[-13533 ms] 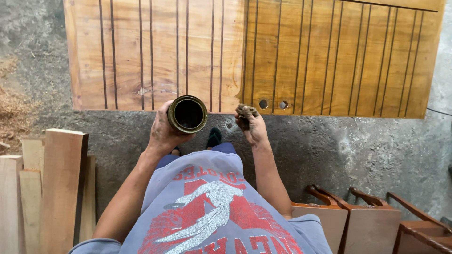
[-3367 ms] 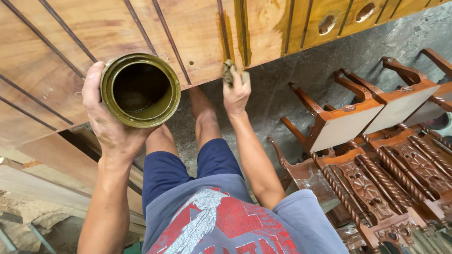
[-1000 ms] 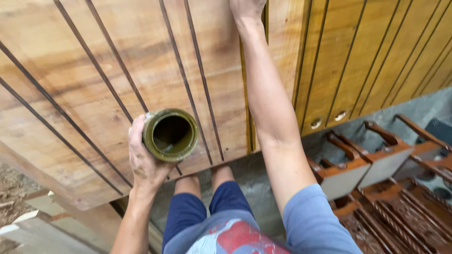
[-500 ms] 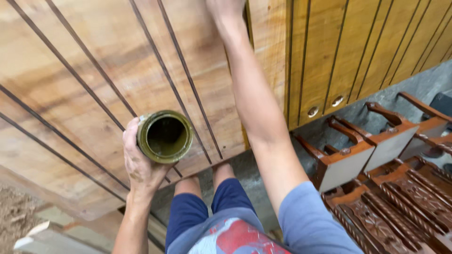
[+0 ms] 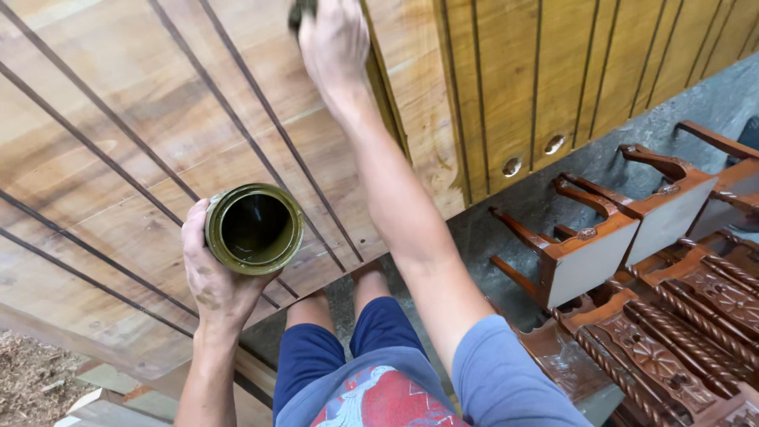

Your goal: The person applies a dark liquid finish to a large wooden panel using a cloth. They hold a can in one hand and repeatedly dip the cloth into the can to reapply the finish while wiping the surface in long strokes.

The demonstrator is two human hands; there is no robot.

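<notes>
My left hand [image 5: 215,277] grips an open round tin [image 5: 254,228], olive green and dark inside, held upright at waist height. My right hand [image 5: 334,41] reaches far forward and presses a dark rag or brush [image 5: 301,9] onto the grooved wooden door panel [image 5: 142,158]. Only a corner of that dark thing shows above my fingers. The panel's left half is pale bare wood; the right half [image 5: 545,71] is glossy golden brown.
Carved dark-red chairs [image 5: 624,237] lie tipped over on the grey concrete floor at the right. Sawdust [image 5: 35,383] and light planks lie at the lower left. Two round holes [image 5: 534,156] sit in the finished panel's lower edge.
My right hand has drawn back down the panel, so the whole hand now shows near the top edge. The tin in my left hand has barely shifted.
</notes>
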